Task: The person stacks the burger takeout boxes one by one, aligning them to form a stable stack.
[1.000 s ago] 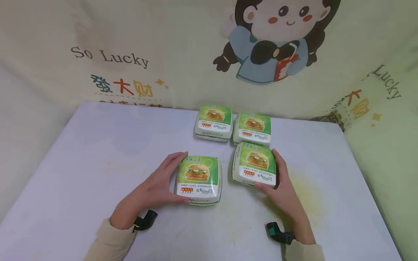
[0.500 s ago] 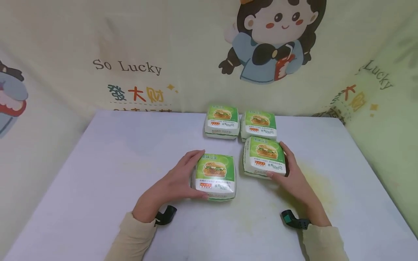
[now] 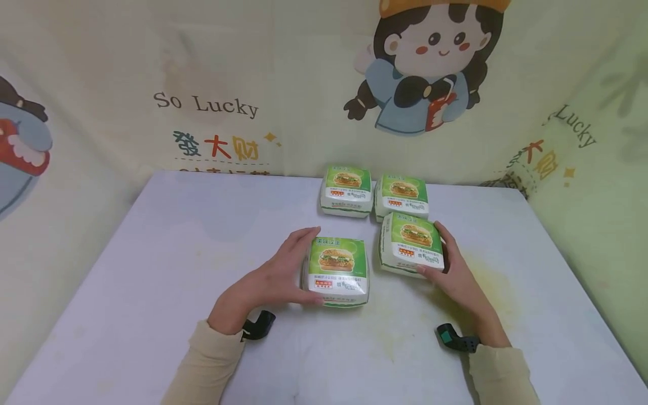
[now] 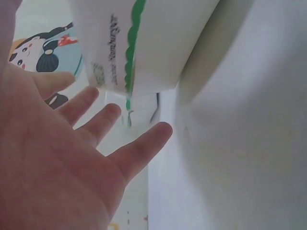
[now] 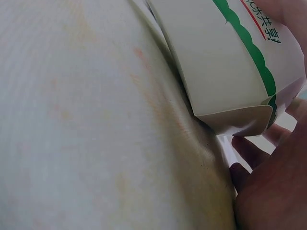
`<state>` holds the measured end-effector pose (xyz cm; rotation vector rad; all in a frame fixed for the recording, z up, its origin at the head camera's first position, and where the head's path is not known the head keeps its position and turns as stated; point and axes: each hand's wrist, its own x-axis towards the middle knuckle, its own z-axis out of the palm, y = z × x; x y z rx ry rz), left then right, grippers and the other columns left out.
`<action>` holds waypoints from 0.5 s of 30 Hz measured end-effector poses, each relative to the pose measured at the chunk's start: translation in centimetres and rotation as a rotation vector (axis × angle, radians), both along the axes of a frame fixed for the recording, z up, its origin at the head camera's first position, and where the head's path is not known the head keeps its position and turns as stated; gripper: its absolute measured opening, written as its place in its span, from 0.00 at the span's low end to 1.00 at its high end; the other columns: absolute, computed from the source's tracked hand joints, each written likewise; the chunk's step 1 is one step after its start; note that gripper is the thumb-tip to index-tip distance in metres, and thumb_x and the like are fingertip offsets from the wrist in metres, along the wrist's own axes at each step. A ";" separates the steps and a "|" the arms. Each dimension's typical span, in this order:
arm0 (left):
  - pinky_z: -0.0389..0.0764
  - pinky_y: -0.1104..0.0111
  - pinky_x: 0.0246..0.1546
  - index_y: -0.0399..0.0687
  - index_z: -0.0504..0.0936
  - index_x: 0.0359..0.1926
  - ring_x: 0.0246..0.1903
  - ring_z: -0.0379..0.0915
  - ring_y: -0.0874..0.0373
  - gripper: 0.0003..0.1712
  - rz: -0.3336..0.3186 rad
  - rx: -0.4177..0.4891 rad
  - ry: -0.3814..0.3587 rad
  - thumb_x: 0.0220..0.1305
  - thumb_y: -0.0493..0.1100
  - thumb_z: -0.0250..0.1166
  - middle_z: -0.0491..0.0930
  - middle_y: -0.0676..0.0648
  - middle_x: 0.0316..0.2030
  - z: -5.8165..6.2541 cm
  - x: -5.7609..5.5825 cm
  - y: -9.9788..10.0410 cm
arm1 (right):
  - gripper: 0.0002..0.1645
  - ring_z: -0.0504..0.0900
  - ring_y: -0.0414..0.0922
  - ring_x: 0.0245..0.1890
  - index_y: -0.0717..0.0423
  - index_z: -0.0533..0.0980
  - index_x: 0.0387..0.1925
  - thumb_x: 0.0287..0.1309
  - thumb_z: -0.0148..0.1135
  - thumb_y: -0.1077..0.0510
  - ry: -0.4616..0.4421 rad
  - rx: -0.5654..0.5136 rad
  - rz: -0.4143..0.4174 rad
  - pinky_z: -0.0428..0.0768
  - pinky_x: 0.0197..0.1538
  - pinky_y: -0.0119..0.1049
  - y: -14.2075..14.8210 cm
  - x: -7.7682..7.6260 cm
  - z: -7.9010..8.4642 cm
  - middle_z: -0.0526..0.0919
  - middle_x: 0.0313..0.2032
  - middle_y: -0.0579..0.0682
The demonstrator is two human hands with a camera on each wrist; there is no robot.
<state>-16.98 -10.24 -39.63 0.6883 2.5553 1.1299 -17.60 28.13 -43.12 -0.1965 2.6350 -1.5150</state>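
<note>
In the head view my left hand (image 3: 275, 281) holds a green-and-white burger box (image 3: 338, 270) by its left side, thumb along the front edge and fingertips at the back left corner. The other fingers (image 4: 139, 151) spread beside the box in the left wrist view. My right hand (image 3: 463, 281) grips a second burger box (image 3: 412, 242), set slightly askew, with the thumb at its front and fingers on the right side. The right wrist view shows that box's white underside edge (image 5: 225, 62) tilted off the table. A narrow gap separates the two held boxes.
Two more burger boxes stand at the table's back edge, a left one (image 3: 346, 191) and a right one (image 3: 402, 197). The right one touches or nearly touches my right hand's box. A printed cloth (image 3: 298, 84) hangs behind the white table (image 3: 167, 253).
My left hand has brought its burger box a little right and back, closer to the other held box. The right hand's box has shifted slightly. The head view has turned too.
</note>
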 end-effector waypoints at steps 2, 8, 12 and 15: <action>0.64 0.55 0.72 0.62 0.42 0.79 0.74 0.47 0.58 0.72 -0.003 0.005 0.004 0.41 0.61 0.80 0.44 0.57 0.75 -0.1 0.0 -0.2 | 0.60 0.61 0.60 0.69 0.32 0.34 0.78 0.62 0.66 0.52 0.007 0.000 -0.007 0.70 0.51 0.13 0.0 0.1 -0.2 0.49 0.76 0.58; 0.64 0.52 0.72 0.60 0.43 0.79 0.74 0.49 0.55 0.71 -0.024 0.016 0.004 0.42 0.61 0.80 0.46 0.55 0.76 -0.2 0.4 -0.6 | 0.57 0.60 0.57 0.70 0.36 0.35 0.79 0.64 0.64 0.53 0.009 -0.034 -0.042 0.72 0.51 0.15 0.2 0.7 -1.0 0.47 0.77 0.53; 0.64 0.52 0.72 0.62 0.43 0.79 0.74 0.48 0.54 0.71 -0.029 0.009 0.020 0.42 0.60 0.80 0.45 0.54 0.76 0.2 0.3 -0.8 | 0.56 0.60 0.54 0.68 0.36 0.35 0.79 0.65 0.63 0.51 0.009 -0.036 -0.054 0.72 0.50 0.16 0.2 0.7 -0.5 0.47 0.78 0.51; 0.64 0.53 0.72 0.63 0.42 0.79 0.74 0.47 0.55 0.71 -0.020 0.008 0.038 0.42 0.59 0.81 0.45 0.55 0.76 0.6 0.1 -0.8 | 0.56 0.60 0.53 0.68 0.32 0.35 0.78 0.65 0.62 0.50 0.014 -0.044 -0.050 0.72 0.51 0.16 0.2 0.4 0.3 0.46 0.78 0.48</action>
